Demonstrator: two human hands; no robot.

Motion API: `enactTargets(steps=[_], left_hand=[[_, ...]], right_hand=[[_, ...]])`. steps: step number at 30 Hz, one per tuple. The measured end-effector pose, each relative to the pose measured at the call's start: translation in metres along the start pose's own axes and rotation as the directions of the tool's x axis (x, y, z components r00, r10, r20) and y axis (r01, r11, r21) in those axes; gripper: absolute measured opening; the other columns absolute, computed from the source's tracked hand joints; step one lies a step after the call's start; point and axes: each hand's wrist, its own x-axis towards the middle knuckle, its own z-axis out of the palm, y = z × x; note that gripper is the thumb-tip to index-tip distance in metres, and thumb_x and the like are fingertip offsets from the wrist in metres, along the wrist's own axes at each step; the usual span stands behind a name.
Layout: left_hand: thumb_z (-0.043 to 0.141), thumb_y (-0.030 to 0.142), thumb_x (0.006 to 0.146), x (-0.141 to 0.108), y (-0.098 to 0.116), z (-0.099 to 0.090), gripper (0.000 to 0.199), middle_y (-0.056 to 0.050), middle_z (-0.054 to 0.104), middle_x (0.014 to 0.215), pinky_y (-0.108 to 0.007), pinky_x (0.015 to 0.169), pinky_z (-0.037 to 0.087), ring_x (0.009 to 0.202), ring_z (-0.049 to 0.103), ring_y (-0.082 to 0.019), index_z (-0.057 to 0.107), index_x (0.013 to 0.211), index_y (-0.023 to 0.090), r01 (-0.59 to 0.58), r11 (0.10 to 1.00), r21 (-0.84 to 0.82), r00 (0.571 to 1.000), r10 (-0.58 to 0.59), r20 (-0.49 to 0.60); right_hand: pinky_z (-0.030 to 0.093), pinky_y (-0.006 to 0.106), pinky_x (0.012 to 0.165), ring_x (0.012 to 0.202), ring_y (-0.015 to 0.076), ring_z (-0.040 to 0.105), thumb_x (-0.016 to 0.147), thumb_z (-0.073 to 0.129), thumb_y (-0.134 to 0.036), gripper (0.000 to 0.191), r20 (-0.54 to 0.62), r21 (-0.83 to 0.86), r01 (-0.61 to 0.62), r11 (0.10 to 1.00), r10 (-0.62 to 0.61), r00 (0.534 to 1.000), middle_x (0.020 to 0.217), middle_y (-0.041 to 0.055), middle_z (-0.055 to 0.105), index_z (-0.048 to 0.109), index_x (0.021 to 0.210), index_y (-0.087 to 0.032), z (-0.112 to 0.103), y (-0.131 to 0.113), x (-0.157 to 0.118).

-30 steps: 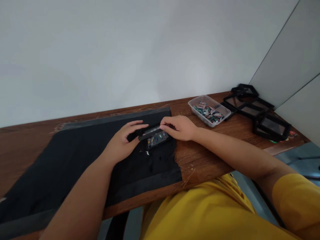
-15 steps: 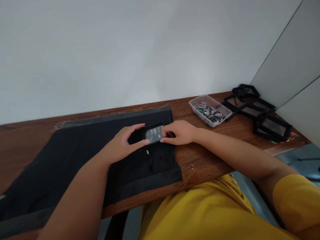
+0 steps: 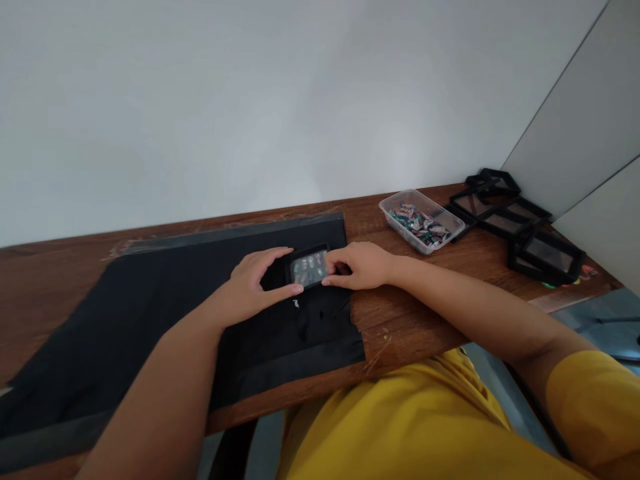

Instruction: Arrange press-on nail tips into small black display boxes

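Observation:
A small black-framed case (image 3: 309,267) with a clear window and several shiny pieces inside lies on the black mat (image 3: 150,293). My left hand (image 3: 257,280) grips its left side, thumb on the near edge and fingers at the far edge. At the right side, my right hand (image 3: 357,265) has its fingers bent and pressed against the case's edge; the fingertips are partly hidden. Just below the case, a tiny white scrap (image 3: 296,303) rests on the mat.
To the right, a clear plastic tub (image 3: 423,221) holds many small shiny wrapped pieces. Several black frames (image 3: 545,255) are piled at the table's right end. A pale wall (image 3: 250,100) rises behind the wooden table (image 3: 400,320).
My left thumb has shifted slightly right along the case's near edge, and more of the window shows. My right hand stays nearly still at the case's right side.

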Motion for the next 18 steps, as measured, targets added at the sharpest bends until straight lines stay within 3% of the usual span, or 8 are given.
enactTargets(steps=[6, 13, 18], left_hand=[[0.082, 0.085, 0.066, -0.001, 0.0012, 0.0014, 0.109, -0.016, 0.06, 0.164, -0.064, 0.126, 0.048, 0.155, 0.051, -0.048, 0.057, 0.156, 0.029, -0.013, 1.0, 0.025, 1.0, 0.013, 0.021], [0.084, 0.089, 0.062, -0.0003, 0.0053, 0.0014, 0.109, -0.016, 0.062, 0.158, -0.064, 0.126, 0.047, 0.152, 0.054, -0.048, 0.06, 0.149, 0.029, -0.021, 0.999, 0.025, 1.0, 0.021, -0.002], [0.087, 0.085, 0.06, -0.0015, 0.0023, 0.0002, 0.102, -0.014, 0.066, 0.144, -0.063, 0.121, 0.053, 0.145, 0.058, -0.048, 0.061, 0.142, 0.03, 0.016, 1.0, 0.011, 0.999, -0.015, -0.045]], right_hand=[[0.034, 0.029, 0.069, 0.073, 0.0174, 0.061, 0.108, 0.069, -0.046, 0.025, 0.003, -0.014, -0.014, 1.0, 0.014, 1.0, 0.082, -0.0009, 0.071, 0.068, 0.102, -0.021, -0.0004, -0.0014, -0.0007], [0.033, 0.029, 0.069, 0.075, 0.0179, 0.062, 0.108, 0.071, -0.043, 0.022, 0.022, -0.038, -0.05, 0.998, 0.051, 0.998, 0.082, -0.0009, 0.07, 0.071, 0.107, -0.021, -0.0032, -0.0062, -0.001], [0.034, 0.029, 0.069, 0.075, 0.0179, 0.062, 0.114, 0.061, -0.049, 0.03, 0.009, -0.042, -0.056, 0.998, 0.057, 0.998, 0.086, 0.0003, 0.073, 0.071, 0.115, -0.021, -0.0044, -0.0073, -0.0021]])
